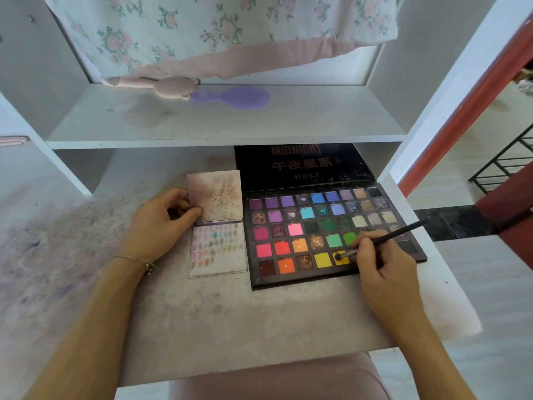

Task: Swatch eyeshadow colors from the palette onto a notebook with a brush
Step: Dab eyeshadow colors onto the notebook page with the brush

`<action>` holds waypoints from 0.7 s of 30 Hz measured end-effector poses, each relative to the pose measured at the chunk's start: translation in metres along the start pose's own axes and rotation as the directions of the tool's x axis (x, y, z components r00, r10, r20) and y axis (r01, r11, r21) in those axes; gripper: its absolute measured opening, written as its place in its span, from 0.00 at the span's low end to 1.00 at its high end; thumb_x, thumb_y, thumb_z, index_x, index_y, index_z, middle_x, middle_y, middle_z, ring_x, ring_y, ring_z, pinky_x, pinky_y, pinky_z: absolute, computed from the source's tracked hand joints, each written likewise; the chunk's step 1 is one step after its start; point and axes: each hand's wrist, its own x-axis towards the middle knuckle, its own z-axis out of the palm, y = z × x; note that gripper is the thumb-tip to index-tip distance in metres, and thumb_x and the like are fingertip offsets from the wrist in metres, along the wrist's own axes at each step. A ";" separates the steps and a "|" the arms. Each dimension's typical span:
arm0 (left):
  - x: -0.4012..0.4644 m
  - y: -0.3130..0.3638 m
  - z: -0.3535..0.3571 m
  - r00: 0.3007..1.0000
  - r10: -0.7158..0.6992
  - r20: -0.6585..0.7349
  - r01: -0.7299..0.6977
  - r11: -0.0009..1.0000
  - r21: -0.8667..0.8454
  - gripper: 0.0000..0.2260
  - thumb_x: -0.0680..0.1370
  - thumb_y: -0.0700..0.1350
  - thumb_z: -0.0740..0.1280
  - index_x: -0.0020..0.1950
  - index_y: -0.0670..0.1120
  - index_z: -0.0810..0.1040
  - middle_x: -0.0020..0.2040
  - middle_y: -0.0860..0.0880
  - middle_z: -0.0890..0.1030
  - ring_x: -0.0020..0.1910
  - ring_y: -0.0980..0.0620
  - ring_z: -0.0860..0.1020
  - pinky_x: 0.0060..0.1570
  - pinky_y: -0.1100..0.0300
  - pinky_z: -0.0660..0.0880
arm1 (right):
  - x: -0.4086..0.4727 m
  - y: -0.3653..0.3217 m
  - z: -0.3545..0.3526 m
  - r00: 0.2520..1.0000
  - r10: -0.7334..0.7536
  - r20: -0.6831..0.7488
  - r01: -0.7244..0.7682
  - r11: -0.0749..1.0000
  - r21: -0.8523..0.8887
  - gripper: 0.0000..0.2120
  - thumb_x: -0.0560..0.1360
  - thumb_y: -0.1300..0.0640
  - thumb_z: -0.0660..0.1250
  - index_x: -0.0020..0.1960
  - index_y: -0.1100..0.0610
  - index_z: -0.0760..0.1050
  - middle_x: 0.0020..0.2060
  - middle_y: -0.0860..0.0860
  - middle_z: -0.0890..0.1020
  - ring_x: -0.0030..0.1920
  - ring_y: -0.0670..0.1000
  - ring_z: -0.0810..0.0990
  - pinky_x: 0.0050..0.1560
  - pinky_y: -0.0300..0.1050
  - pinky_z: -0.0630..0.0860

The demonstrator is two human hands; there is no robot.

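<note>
I can read lettering in only one place: the inside of the open lid (302, 166) of the eyeshadow palette (331, 235), which stands up under the shelf. On its black surface I make out "MIDNIGHT" in dull reddish capitals at the top, partly cut by the shelf edge. Below it runs a line of four Chinese characters in the same colour, which I read as 午夜星系. Under those, in small pale spaced letters, stands "HDKT". I see no other legible text, numbers or labels.
</note>
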 end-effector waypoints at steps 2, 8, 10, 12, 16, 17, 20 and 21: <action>0.000 0.000 0.000 1.000 -0.001 -0.002 0.001 1.000 0.003 0.07 0.72 0.41 0.70 0.47 0.51 0.75 0.38 0.52 0.79 0.41 0.49 0.77 0.44 0.58 0.70 | 0.000 0.000 -0.001 1.000 0.007 -0.022 -0.007 1.000 -0.003 0.17 0.76 0.66 0.59 0.35 0.46 0.69 0.30 0.46 0.77 0.37 0.38 0.77 0.32 0.24 0.69; 0.001 -0.002 0.000 1.000 -0.012 0.009 0.012 1.000 0.008 0.07 0.73 0.42 0.69 0.48 0.51 0.75 0.40 0.51 0.79 0.41 0.51 0.77 0.41 0.65 0.70 | 0.000 -0.001 -0.001 1.000 0.005 -0.023 -0.005 1.000 0.010 0.17 0.76 0.66 0.59 0.36 0.46 0.69 0.30 0.44 0.76 0.38 0.35 0.77 0.32 0.23 0.69; 0.001 -0.001 0.000 1.000 -0.011 0.010 0.011 1.000 0.004 0.07 0.73 0.42 0.69 0.48 0.51 0.75 0.40 0.49 0.80 0.41 0.50 0.77 0.41 0.62 0.70 | 0.000 -0.001 -0.001 0.999 0.000 -0.041 0.000 1.000 0.001 0.18 0.76 0.66 0.59 0.36 0.46 0.69 0.29 0.45 0.76 0.36 0.36 0.76 0.31 0.23 0.69; 0.001 -0.001 0.000 1.000 -0.014 0.010 0.014 1.000 0.001 0.07 0.73 0.42 0.69 0.48 0.51 0.75 0.41 0.48 0.80 0.42 0.49 0.77 0.43 0.59 0.70 | -0.001 -0.001 -0.001 0.998 -0.001 -0.066 0.002 1.000 0.014 0.18 0.76 0.67 0.59 0.36 0.46 0.69 0.30 0.44 0.76 0.36 0.36 0.76 0.32 0.23 0.69; 0.001 0.001 0.000 1.000 0.000 0.009 0.000 1.000 0.007 0.07 0.73 0.41 0.69 0.48 0.51 0.75 0.40 0.49 0.79 0.41 0.49 0.77 0.42 0.60 0.71 | -0.001 -0.002 -0.001 0.999 0.016 -0.045 -0.016 1.000 0.004 0.17 0.76 0.66 0.59 0.36 0.46 0.69 0.29 0.44 0.76 0.36 0.36 0.76 0.32 0.24 0.69; 0.001 0.001 0.000 1.000 0.007 0.008 -0.008 1.000 0.008 0.07 0.73 0.41 0.69 0.48 0.51 0.75 0.39 0.50 0.79 0.41 0.50 0.76 0.41 0.62 0.70 | -0.001 -0.003 -0.001 0.998 0.020 -0.053 -0.020 1.000 0.004 0.17 0.76 0.66 0.59 0.35 0.47 0.69 0.29 0.45 0.75 0.35 0.36 0.76 0.32 0.24 0.69; 0.001 0.000 0.001 1.000 0.012 0.007 -0.012 1.000 0.011 0.07 0.73 0.41 0.69 0.48 0.50 0.75 0.39 0.50 0.79 0.40 0.50 0.76 0.40 0.66 0.69 | -0.002 -0.006 0.000 0.995 0.036 -0.089 -0.032 0.998 0.048 0.17 0.76 0.65 0.59 0.35 0.47 0.70 0.28 0.45 0.76 0.34 0.37 0.76 0.31 0.24 0.70; 0.001 0.000 0.001 1.000 0.012 0.005 -0.012 1.000 0.012 0.08 0.73 0.41 0.69 0.48 0.51 0.75 0.39 0.49 0.79 0.40 0.50 0.76 0.40 0.66 0.69 | -0.003 -0.007 0.002 0.995 0.043 -0.089 -0.037 0.997 0.074 0.16 0.77 0.65 0.59 0.36 0.47 0.70 0.29 0.45 0.76 0.34 0.38 0.77 0.31 0.25 0.70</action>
